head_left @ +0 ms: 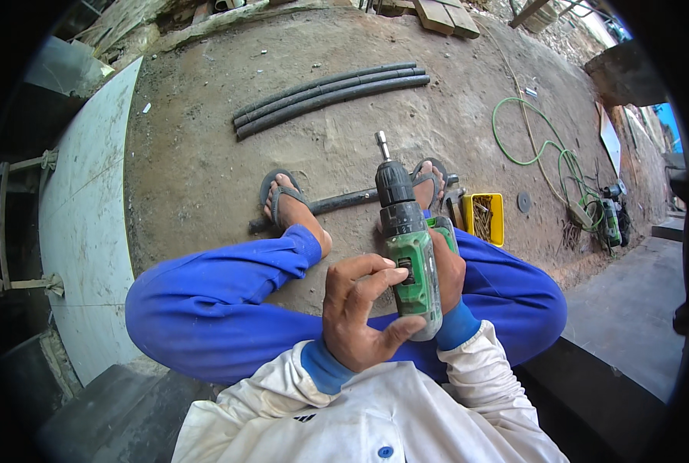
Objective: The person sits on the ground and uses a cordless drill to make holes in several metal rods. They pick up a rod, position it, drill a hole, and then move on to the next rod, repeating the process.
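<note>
A green and black cordless drill [412,248] is held up between my knees, its chuck pointing away from me with a short silver socket bit [382,144] in it. My right hand [450,270] wraps round its grip from the right side; most of those fingers are hidden behind the body. From the left, my left hand [356,309] has bent fingertips on the switch on top of the drill, and its thumb presses the rear end. Beyond the drill, a dark pipe [344,202] lies across the ground between my sandalled feet.
Three dark pipes [333,99] lie farther off. To the right are a yellow tray [499,220] of screws, a grey disc [524,202], a coiled green cable [505,143] and a green power tool [613,225]. A pale board [90,224] stands at left; wooden planks [446,17] lie far back.
</note>
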Available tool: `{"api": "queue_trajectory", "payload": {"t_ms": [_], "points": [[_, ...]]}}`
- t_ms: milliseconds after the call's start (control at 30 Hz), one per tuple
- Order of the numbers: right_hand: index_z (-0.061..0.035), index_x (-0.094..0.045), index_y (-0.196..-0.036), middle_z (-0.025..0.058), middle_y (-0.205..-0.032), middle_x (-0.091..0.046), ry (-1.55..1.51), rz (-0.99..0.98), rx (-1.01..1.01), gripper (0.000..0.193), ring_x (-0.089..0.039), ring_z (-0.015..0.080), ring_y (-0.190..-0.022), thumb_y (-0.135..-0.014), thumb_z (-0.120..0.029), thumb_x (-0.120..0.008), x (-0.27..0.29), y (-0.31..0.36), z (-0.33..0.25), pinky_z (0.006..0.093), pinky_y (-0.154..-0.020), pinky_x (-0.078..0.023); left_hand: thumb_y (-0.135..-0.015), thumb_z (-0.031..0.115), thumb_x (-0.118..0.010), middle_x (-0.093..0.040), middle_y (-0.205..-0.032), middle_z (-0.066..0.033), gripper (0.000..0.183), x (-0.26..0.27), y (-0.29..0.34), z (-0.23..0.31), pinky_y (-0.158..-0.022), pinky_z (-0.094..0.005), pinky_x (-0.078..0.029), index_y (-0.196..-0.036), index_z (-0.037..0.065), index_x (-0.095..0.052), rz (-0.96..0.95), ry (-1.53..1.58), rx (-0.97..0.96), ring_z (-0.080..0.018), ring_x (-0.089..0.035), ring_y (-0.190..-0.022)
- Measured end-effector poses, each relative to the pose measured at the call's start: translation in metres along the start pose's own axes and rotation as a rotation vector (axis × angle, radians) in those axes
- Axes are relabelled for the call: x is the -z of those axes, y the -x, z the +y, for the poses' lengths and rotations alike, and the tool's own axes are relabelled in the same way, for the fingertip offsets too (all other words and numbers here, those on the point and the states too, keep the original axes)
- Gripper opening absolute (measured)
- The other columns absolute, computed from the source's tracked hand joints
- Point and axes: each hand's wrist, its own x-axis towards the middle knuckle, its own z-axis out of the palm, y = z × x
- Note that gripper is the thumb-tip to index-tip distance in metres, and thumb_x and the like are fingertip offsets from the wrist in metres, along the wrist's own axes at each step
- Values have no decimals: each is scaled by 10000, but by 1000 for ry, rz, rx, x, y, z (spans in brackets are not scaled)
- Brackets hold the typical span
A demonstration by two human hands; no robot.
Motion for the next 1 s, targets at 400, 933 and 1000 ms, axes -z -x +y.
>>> {"api": "queue_trajectory", "payload": {"t_ms": [400, 933, 1000], "points": [[-17, -692, -1213, 119, -941, -798, 176, 40, 107, 530, -755, 282, -766, -758, -175, -914, -1, -5, 2, 398, -713, -583, -616, 438, -1026, -582, -1151, -162, 856, 3, -15, 17, -940, -457, -537, -1208, 45, -548, -40, -77, 137, -344, -628, -1055], [-12, -730, -1113, 140, -918, -780, 217, -35, 47, 433, -756, 299, -756, -739, -155, -894, -3, -7, 10, 394, -709, -589, -666, 516, -995, -577, -1144, -152, 827, -3, -21, -21, -937, -429, -514, -1189, 61, -544, -22, 169, 99, -307, -614, -1040], [-26, -718, -1164, 163, -965, -771, 143, -83, 83, 428, -753, 328, -801, -766, -113, -847, 0, -7, 5, 413, -725, -582, -894, 583, -821, -614, -1186, -108, 729, -1, -32, -28, -1030, -368, -472, -1247, 7, -547, 204, 527, 351, -222, -606, -1107]]}}
